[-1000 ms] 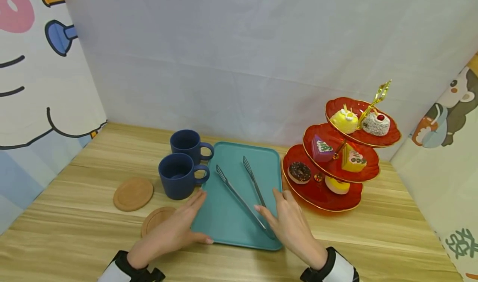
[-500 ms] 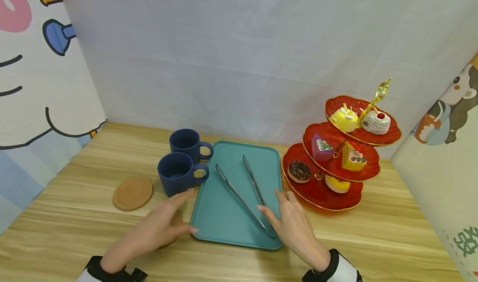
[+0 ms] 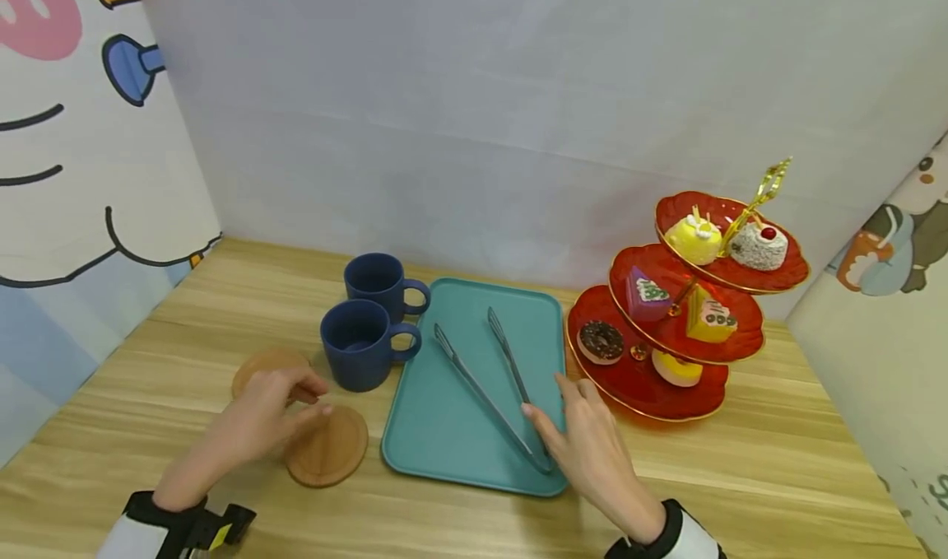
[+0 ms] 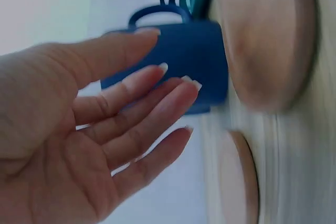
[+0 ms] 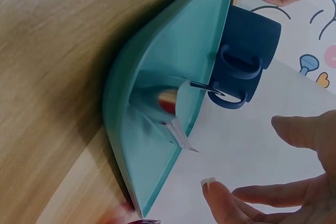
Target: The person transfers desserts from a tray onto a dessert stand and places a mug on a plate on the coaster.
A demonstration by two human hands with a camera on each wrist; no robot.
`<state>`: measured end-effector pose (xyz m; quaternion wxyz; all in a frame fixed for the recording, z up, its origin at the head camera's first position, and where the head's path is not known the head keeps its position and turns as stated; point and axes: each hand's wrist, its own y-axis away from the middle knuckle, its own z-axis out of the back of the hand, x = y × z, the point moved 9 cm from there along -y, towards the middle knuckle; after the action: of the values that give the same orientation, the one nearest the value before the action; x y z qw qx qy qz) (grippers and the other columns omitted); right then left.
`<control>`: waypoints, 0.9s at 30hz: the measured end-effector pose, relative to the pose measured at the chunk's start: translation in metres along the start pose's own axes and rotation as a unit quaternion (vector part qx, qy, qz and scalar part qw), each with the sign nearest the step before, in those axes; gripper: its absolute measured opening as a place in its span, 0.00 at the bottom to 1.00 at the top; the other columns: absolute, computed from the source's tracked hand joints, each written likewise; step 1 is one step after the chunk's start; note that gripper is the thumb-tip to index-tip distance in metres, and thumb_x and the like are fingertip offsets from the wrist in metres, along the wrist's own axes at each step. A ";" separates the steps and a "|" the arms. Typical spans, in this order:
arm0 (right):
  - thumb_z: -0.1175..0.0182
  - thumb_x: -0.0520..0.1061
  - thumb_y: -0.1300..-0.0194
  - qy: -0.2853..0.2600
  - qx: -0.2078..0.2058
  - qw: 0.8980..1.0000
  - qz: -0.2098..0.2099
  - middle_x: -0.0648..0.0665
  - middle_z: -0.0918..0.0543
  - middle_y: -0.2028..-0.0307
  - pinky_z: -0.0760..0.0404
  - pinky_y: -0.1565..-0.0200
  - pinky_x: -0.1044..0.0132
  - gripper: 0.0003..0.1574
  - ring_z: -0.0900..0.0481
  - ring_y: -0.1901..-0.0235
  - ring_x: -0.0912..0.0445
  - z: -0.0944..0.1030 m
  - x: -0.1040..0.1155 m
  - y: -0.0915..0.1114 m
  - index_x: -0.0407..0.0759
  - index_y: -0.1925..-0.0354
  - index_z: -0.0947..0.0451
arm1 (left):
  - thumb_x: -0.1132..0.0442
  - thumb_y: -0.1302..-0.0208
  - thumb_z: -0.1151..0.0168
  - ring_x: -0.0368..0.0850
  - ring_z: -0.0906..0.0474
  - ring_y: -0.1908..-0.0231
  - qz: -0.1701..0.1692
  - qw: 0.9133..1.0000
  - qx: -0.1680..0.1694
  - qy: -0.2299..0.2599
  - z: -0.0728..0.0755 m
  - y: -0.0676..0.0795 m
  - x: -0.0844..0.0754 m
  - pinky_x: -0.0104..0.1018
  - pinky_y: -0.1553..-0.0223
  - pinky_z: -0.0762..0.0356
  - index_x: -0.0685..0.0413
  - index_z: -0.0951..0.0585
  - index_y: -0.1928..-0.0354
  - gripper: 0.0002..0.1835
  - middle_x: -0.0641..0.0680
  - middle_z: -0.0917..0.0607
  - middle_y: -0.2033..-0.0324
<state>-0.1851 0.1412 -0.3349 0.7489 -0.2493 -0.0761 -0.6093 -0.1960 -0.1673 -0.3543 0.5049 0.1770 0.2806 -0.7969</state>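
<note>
While the right hand is hovering empty, the empty left hand is seemingly positioning. Gripping the near coaster is requiring closure.

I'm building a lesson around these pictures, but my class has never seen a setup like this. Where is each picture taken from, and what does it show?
There is no machine here, just one person's bare hands. The head camera looks forward and down at everything; a camera on each wrist gives a close view of that hand.

On the wooden table are two blue mugs, two round wooden coasters, a teal tray with metal tongs lying in it, and a red three-tier stand of cakes.

The left hand is near the coasters, the right hand by the tray's edge. Neither appears to hold anything.
</note>
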 end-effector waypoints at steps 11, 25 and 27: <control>0.34 0.50 0.42 -0.013 -0.001 1.000 -0.010 0.34 0.22 0.67 0.22 0.72 0.56 0.35 0.26 0.73 0.51 0.002 -0.003 0.001 0.25 0.45 0.25 | 0.62 0.44 0.33 0.80 0.34 0.50 0.136 0.987 -0.037 -0.071 0.016 0.001 0.052 0.72 0.53 0.32 0.84 0.33 0.46 0.34 0.84 0.30 0.50; 0.34 0.51 0.42 -0.014 0.004 1.000 -0.017 0.33 0.21 0.65 0.21 0.73 0.56 0.36 0.25 0.74 0.51 0.002 -0.007 0.001 0.25 0.45 0.25 | 0.55 0.46 0.31 0.83 0.40 0.48 0.160 0.981 0.016 -0.108 -0.002 0.002 0.077 0.76 0.55 0.35 0.88 0.43 0.42 0.46 0.89 0.36 0.48; 0.34 0.51 0.42 -0.013 0.005 1.000 -0.017 0.33 0.21 0.64 0.21 0.73 0.56 0.36 0.26 0.74 0.51 0.002 -0.007 0.001 0.25 0.45 0.25 | 0.55 0.47 0.30 0.83 0.38 0.49 0.159 0.981 0.018 -0.113 -0.002 0.002 0.077 0.75 0.57 0.32 0.88 0.43 0.42 0.47 0.89 0.36 0.49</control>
<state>-0.1856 0.1483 -0.3359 0.7384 -0.2518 -0.0929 -0.6187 -0.2276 -0.2211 -0.4003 0.6506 0.1374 0.1757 -0.7259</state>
